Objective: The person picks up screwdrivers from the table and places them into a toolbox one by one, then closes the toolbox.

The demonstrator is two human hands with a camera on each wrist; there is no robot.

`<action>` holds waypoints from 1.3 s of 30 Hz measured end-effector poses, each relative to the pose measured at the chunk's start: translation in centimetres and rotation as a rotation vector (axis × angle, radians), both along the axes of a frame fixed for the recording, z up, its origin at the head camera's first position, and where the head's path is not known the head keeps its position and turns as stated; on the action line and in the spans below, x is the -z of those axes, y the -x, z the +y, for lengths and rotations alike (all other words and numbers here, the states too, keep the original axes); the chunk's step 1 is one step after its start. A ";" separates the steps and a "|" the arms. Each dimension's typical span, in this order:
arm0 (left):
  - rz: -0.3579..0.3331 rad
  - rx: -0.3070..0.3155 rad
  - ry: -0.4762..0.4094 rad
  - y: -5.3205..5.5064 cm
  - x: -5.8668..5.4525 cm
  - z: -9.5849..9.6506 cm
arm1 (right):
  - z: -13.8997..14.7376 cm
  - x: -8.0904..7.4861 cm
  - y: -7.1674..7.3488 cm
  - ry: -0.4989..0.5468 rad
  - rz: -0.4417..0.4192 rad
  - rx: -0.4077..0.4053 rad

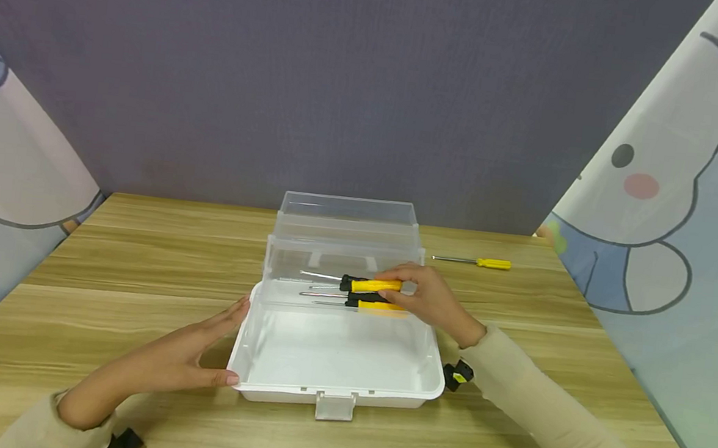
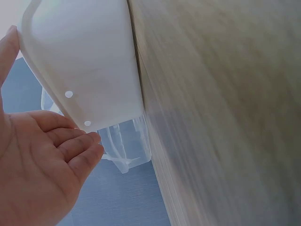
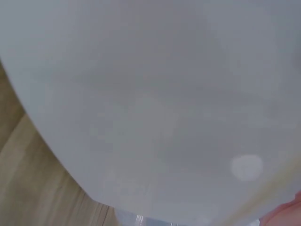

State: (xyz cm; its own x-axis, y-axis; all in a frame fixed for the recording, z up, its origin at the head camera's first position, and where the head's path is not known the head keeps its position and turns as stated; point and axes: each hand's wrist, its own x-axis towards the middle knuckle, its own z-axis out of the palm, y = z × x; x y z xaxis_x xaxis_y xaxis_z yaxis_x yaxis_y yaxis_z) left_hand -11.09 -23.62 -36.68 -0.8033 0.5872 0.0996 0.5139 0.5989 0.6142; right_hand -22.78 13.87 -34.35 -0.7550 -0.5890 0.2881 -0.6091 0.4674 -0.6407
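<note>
A white plastic box (image 1: pixel 276 392) stands open on the table, its clear latch (image 1: pixel 334 407) hanging at the front. Over its back part is a clear tray (image 1: pixel 271 294) with several screwdrivers (image 1: pixel 356 297) lying in it, their handles to the right. My right hand (image 1: pixel 425 296) pinches the yellow-and-black handle of a screwdriver (image 1: pixel 368 285) above the tray. Along the box's left side rests my left hand (image 1: pixel 184 356), thumb at the front corner and fingers extended toward the back. In the left wrist view the fingertips of that hand (image 2: pixel 42 160) lie against the box wall.
Behind the box rises its clear lid (image 1: pixel 349 209). A yellow-handled screwdriver (image 1: pixel 492 264) lies on the wooden table (image 1: pixel 163 246) at the back right. A grey wall panel (image 1: pixel 348 90) borders the table's far edge. The white box wall (image 3: pixel 141 117) fills most of the right wrist view.
</note>
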 end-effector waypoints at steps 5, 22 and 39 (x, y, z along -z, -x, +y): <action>-0.017 -0.004 -0.004 0.0 0.0 0.0 | 0.1 -0.1 -0.1 -0.004 0.001 -0.006; -0.009 -0.011 0.013 0.1 0.1 0.0 | 1.2 0.0 -0.4 0.055 0.016 0.000; -0.008 -0.009 0.020 0.2 0.1 0.0 | 3.1 -0.2 -0.5 0.088 -0.035 0.044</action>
